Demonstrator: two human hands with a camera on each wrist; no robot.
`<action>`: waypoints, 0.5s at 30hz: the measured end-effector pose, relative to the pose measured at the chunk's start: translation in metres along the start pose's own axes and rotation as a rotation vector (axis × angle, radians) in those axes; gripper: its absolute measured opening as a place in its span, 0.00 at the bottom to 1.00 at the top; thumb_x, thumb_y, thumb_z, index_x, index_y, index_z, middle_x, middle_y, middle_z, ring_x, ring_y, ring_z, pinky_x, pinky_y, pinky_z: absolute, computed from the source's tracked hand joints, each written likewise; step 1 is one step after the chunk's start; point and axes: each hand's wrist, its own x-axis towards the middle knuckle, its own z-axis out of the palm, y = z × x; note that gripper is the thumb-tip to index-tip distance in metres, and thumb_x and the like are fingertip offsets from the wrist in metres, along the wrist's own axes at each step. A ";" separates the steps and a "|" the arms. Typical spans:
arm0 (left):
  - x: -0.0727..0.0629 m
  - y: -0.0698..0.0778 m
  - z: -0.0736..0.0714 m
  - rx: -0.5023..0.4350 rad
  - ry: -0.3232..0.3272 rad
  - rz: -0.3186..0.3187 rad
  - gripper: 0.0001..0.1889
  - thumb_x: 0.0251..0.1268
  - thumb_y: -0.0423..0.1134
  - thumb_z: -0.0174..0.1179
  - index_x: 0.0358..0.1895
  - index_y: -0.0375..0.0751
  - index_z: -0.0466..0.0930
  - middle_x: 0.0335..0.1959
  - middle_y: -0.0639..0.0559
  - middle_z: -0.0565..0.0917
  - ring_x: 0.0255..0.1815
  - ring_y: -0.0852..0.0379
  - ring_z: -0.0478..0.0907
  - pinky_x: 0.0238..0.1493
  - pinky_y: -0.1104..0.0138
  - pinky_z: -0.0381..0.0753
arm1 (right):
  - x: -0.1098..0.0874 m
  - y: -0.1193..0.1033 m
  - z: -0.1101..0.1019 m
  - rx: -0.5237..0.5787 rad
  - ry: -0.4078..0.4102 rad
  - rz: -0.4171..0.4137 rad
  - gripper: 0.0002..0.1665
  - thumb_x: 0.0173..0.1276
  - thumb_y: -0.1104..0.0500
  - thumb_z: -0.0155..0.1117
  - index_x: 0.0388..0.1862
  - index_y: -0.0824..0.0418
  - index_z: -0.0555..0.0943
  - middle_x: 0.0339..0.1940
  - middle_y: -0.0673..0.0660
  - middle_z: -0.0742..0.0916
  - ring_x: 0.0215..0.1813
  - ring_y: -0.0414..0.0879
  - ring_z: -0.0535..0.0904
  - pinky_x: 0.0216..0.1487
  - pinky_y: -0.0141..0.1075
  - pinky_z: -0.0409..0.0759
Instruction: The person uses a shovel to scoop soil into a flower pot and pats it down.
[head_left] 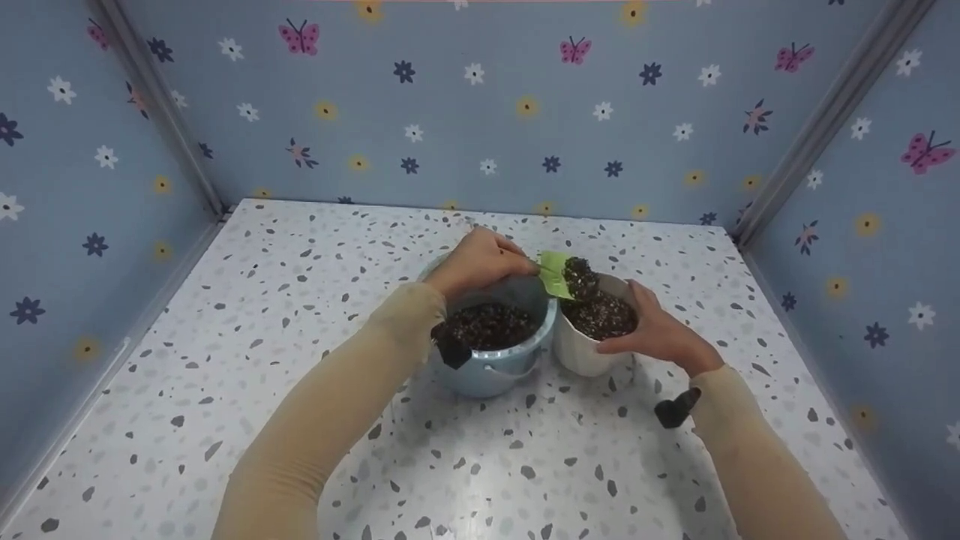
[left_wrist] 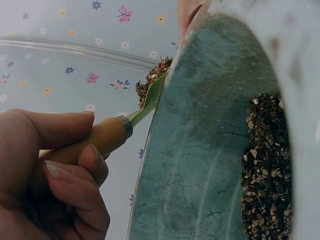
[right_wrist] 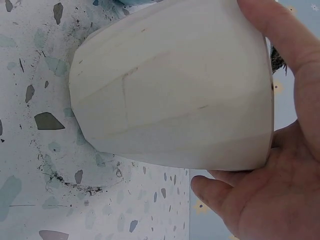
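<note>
My left hand (head_left: 480, 262) grips the wooden handle of a small trowel (left_wrist: 107, 137), reaching across the blue bucket (head_left: 491, 379). The trowel's green blade (head_left: 553, 274) carries a clump of dark, speckled potting soil (head_left: 579, 276) over the white flowerpot (head_left: 581, 356). More of this soil lies in the pot and low inside the bucket. With thumb and fingers spread round the pot's rim, my right hand (head_left: 664, 330) holds it from the right side. In the right wrist view the pot's faceted wall (right_wrist: 175, 90) shows faint brown smears.
Bucket and pot stand side by side on a white speckled tabletop (head_left: 495, 465). Loose soil crumbs (right_wrist: 75, 187) lie near the pot's base. Flowered blue panels (head_left: 480, 97) enclose the back and both sides. The bucket's handle (head_left: 514, 379) hangs down in front.
</note>
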 end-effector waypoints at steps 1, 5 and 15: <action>0.000 0.000 0.000 0.004 0.003 0.000 0.12 0.56 0.44 0.71 0.41 0.42 0.90 0.37 0.52 0.88 0.41 0.51 0.81 0.44 0.63 0.79 | 0.000 0.000 0.000 -0.001 0.000 0.001 0.83 0.48 0.36 0.80 0.80 0.59 0.28 0.81 0.63 0.37 0.79 0.62 0.38 0.73 0.61 0.46; 0.000 0.002 0.001 0.031 0.006 0.006 0.13 0.57 0.43 0.70 0.43 0.41 0.89 0.40 0.51 0.88 0.43 0.52 0.81 0.46 0.63 0.79 | 0.000 0.000 0.000 0.002 0.002 0.001 0.83 0.48 0.36 0.80 0.80 0.58 0.28 0.81 0.63 0.38 0.79 0.62 0.39 0.73 0.61 0.47; 0.002 0.008 0.003 0.120 0.027 0.030 0.14 0.59 0.43 0.69 0.44 0.38 0.89 0.40 0.49 0.88 0.40 0.55 0.82 0.43 0.64 0.81 | -0.002 0.001 0.000 0.021 0.005 -0.019 0.81 0.50 0.39 0.80 0.80 0.57 0.28 0.81 0.64 0.39 0.79 0.62 0.41 0.72 0.61 0.50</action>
